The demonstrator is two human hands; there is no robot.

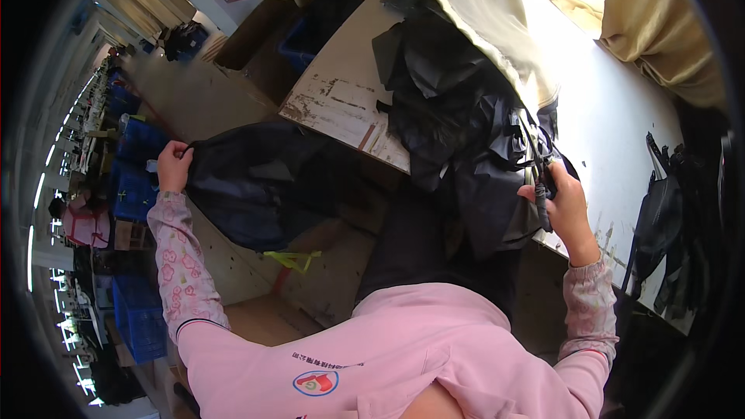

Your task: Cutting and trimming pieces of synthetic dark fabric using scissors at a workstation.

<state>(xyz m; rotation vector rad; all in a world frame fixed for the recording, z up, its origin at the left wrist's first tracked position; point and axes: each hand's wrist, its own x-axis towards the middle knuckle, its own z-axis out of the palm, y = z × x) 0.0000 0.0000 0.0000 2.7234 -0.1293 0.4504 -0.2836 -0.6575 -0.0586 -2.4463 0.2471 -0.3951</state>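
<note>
Cloth: black, out on our left, between our left hand and the table. Left edge is up in our fingers; the rest sags. Right end fades into shadow, we can't tell where it stops.
Left grip: thumb and fingers pinch the cloth at its upper left edge, arm stretched out.
Right grip: our right hand is wrapped round a dark handle at the table's near edge, thumb lying across it. We can't tell what tool it belongs to; thin strips crowd its upper end.
Heap: black pieces, crumpled, on the table ahead of us. Lower part drapes over the near edge, beside our right hand.
Curtain: cream, hangs down over the heap's right side.
Table: white top, scuffed and stained left of the heap, sunlit on the right.
Straps: black, bunched with more dark pieces at the table's right side, well apart from our right hand.
Strip: yellow-green with some red, just below the cloth; we can't tell if it's attached.
Bin: blue, behind the table's left edge, next to a brown carton.
Crates: blue, lined up far left.
Sleeves: floral, on both our forearms.
</note>
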